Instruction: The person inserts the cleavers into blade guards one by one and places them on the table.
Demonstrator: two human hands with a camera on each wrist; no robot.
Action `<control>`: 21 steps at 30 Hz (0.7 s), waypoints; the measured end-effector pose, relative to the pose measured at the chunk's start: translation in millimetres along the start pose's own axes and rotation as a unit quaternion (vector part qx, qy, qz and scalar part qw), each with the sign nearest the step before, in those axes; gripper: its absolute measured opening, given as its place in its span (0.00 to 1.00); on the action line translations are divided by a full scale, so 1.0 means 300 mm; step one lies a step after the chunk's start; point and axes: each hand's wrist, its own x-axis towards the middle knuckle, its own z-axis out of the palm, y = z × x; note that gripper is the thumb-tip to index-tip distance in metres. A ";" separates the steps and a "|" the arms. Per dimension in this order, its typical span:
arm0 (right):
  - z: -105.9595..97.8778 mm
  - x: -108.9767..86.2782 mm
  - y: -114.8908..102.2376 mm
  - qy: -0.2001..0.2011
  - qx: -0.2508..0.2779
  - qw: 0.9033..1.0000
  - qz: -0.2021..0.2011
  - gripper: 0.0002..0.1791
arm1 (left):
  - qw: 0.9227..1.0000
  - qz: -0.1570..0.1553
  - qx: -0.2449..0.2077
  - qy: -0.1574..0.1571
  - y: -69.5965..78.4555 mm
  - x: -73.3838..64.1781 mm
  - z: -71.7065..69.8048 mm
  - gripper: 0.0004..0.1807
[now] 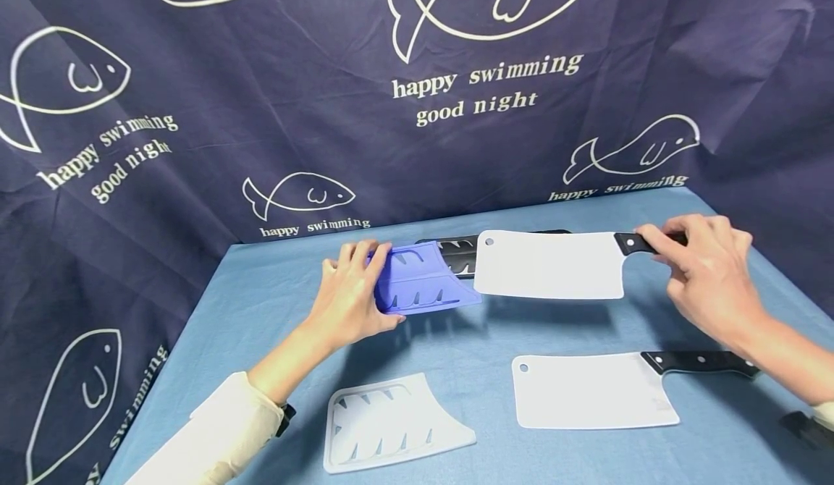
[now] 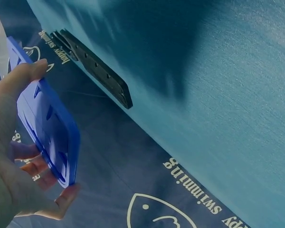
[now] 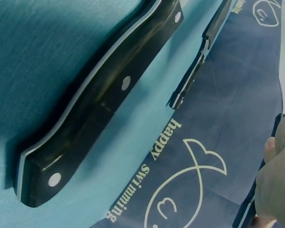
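My left hand [image 1: 352,293] grips a blue blade sheath [image 1: 417,286] by its closed end, thumb below and fingers above, raised over the table. Its flared mouth points right. In my right hand [image 1: 710,275] is a cleaver, pinched by its black handle [image 1: 632,243]. Its white blade [image 1: 550,264] points left, its front end right at the sheath's mouth. The left wrist view shows the blue sheath [image 2: 47,123] with fingers on both edges. Only part of the right hand [image 3: 278,175] and the handle shows in the right wrist view.
A second cleaver [image 1: 593,392] lies on the blue cloth at front right, its riveted handle [image 3: 104,104] close to the right wrist camera. A white sheath [image 1: 397,423] lies at front left. Behind the held things is a black sheath [image 1: 459,253]. A dark fish-print curtain [image 1: 482,152] hangs behind.
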 end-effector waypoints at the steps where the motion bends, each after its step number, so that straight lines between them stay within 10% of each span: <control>1: -0.001 0.002 -0.002 0.002 0.000 1.000 -0.003 0.32 | 1.000 -0.003 0.002 -0.001 0.001 0.000 -0.002 0.57; 21: 0.024 0.031 -0.041 -0.019 -0.006 1.000 -0.017 0.35 | 1.000 0.007 0.005 0.005 -0.007 -0.002 0.003 0.55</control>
